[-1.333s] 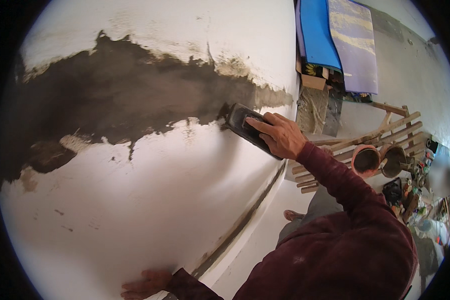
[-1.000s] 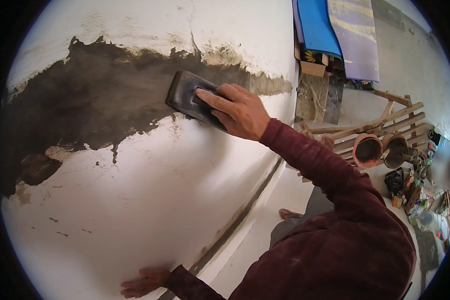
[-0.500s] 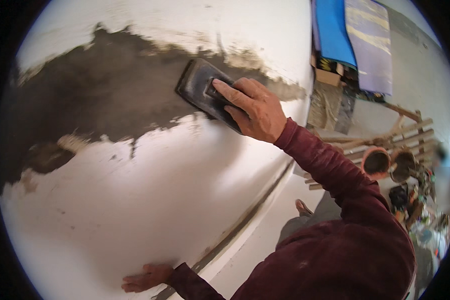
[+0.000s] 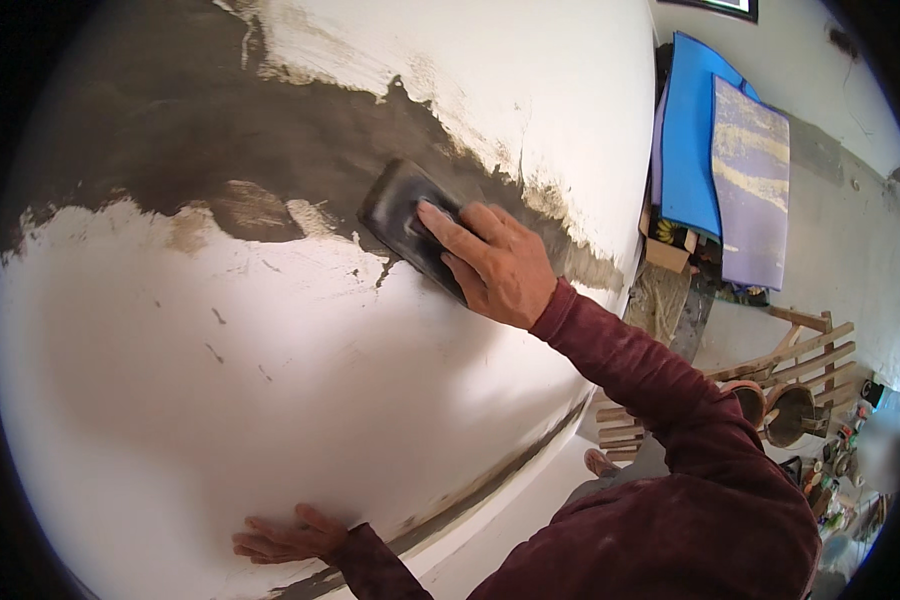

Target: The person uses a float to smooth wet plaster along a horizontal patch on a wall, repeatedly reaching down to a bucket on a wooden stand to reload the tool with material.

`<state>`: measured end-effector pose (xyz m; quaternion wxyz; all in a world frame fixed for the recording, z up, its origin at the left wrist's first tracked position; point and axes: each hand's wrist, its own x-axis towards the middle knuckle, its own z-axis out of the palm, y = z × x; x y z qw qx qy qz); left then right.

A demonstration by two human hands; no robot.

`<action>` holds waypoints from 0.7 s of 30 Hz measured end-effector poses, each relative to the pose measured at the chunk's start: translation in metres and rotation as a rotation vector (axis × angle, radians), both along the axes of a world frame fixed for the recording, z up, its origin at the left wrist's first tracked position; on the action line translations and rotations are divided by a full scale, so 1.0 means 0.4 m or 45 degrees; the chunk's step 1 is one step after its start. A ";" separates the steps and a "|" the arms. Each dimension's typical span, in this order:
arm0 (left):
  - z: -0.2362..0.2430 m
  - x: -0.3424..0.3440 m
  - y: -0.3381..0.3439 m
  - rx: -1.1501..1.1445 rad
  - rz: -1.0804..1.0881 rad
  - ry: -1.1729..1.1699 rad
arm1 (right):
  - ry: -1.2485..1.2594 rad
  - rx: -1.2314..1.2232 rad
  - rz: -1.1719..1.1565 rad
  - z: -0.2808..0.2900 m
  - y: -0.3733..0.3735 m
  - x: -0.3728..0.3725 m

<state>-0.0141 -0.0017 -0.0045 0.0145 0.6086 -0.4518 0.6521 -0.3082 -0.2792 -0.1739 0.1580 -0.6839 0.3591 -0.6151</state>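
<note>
R hand (image 4: 505,270): fingers (image 4: 455,232) gripping black float (image 4: 395,212), which lies over lower edge of dark plaster (image 4: 170,120) on wall (image 4: 270,420). L hand (image 4: 290,537) spread open against wall below. Step's prob. smoothing plaster; next stroke likely needs float flat, w/ even pressure, esp. along ragged edge.

The float (image 4: 395,203) sits over the lower edge of the mortar (image 4: 270,130) on the wall (image 4: 400,400), under the right hand (image 4: 502,264); lower left, the left hand (image 4: 288,537) touches the wall. Further right, mats (image 4: 752,185) stand above a box (image 4: 667,256), buckets (image 4: 792,418) beside slats (image 4: 813,366) below.
</note>
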 end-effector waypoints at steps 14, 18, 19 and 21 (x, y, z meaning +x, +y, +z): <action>0.000 0.007 0.000 -0.076 -0.041 0.015 | -0.041 0.001 -0.070 0.066 -0.030 -0.002; 0.001 0.014 0.000 -0.065 -0.035 -0.030 | 0.056 0.139 -0.038 -0.017 -0.018 0.006; 0.002 0.015 -0.001 -0.058 -0.033 -0.058 | 0.124 0.241 -0.024 -0.063 0.002 0.002; 0.005 0.015 -0.002 -0.042 -0.068 -0.066 | 0.324 0.481 0.071 -0.136 0.047 -0.023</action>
